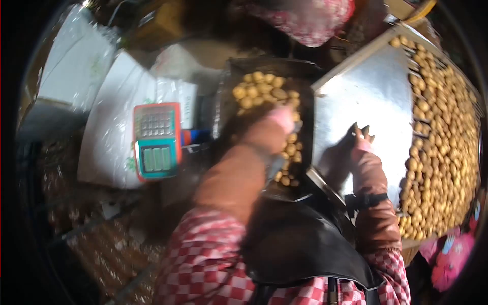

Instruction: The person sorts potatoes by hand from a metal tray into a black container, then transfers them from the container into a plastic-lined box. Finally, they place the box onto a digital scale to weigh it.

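Note:
My left hand [281, 119], pink and smeared by motion, reaches into a dark tray [222, 96] that holds small round yellow-brown pieces [258, 87] looking like nuts or baby potatoes. Its fingers are blurred among the pieces, so I cannot tell whether it grips any. On the bare part of a shiny metal tray [376, 91], my right hand [363, 140] has its dark-tipped fingers apart, with nothing seen between them. Many more of the yellow-brown pieces [442, 137] cover the right side of this metal tray.
A red-and-teal scale display [156, 142] stands left of the dark tray, before plastic-wrapped white boxes [114, 117]. A red-and-white patterned cloth [305, 20] shows at the top. Pink fabric [450, 259] lies at lower right. A black apron [300, 244] covers my lap.

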Action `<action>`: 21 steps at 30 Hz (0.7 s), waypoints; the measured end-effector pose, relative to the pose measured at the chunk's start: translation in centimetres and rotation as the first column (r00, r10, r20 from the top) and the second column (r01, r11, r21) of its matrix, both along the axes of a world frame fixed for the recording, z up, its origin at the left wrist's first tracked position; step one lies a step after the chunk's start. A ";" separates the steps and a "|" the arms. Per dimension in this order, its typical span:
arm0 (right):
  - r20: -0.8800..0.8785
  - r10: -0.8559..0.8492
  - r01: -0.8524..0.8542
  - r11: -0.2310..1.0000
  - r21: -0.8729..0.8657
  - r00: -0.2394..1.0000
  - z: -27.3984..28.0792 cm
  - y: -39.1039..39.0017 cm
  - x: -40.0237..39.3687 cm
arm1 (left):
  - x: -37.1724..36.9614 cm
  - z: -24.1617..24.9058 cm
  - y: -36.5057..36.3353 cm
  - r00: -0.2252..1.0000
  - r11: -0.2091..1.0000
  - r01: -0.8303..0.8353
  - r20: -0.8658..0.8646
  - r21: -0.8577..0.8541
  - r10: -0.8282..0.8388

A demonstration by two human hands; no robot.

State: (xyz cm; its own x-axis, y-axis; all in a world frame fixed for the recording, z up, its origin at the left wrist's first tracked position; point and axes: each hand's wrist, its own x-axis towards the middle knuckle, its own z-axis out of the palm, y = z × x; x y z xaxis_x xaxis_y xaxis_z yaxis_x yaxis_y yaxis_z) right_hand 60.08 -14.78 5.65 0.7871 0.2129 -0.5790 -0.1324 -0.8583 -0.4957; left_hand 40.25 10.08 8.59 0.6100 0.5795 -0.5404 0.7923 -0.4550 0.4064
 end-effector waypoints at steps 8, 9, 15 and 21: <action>0.083 0.279 -0.291 0.911 0.293 0.957 0.0 -2.3 -0.4 | -0.9 2.5 -4.3 0.705 0.957 0.045 0.670 0.288 -0.235; -0.024 0.118 -0.087 0.838 0.539 0.993 -6.1 -4.2 1.0 | 2.4 1.4 -5.0 0.763 0.967 0.058 0.613 0.249 -0.204; 0.705 0.242 -0.384 0.922 0.048 0.667 9.5 -18.0 0.9 | 10.8 1.8 -10.7 0.951 0.918 0.246 0.103 0.310 -0.290; 0.428 -0.561 0.257 0.770 0.583 0.708 17.2 -30.1 14.4 | 14.4 -1.4 -12.4 0.878 0.897 0.084 0.393 0.434 -0.273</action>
